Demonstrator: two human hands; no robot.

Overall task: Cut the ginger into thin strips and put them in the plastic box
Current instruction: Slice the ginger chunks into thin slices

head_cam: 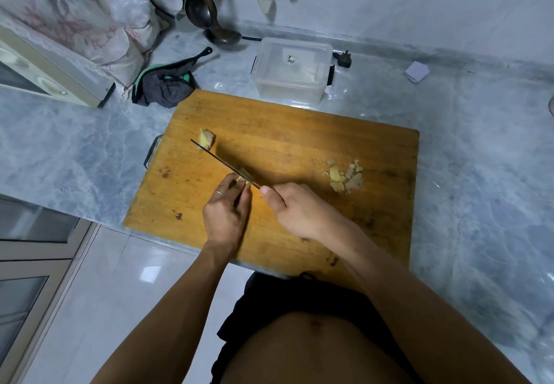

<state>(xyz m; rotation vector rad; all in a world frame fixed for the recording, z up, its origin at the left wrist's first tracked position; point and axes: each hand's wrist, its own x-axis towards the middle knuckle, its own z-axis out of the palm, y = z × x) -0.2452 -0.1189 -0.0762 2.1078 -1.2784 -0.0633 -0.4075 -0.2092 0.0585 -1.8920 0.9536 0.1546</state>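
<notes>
On the table (479, 149), the cutting board (299, 131) carries the work. The plastic box (290, 71) sits just beyond the board's far edge. Slicing is under way: the right hand (299, 206) clamps the knife (221, 161), the left hand (226, 206) pinches the ginger (244, 175) mid-board. Next likely comes another thin, steady cut. The knife handle is hidden inside the right grip.

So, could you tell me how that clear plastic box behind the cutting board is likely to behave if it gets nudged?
The plastic box looks thin-walled and holds no ginger yet, so it is probably light and would slide easily on the glossy stone counter. Its broad, low shape suggests it would skid rather than tip. It looks rigid enough to keep its shape.
</notes>
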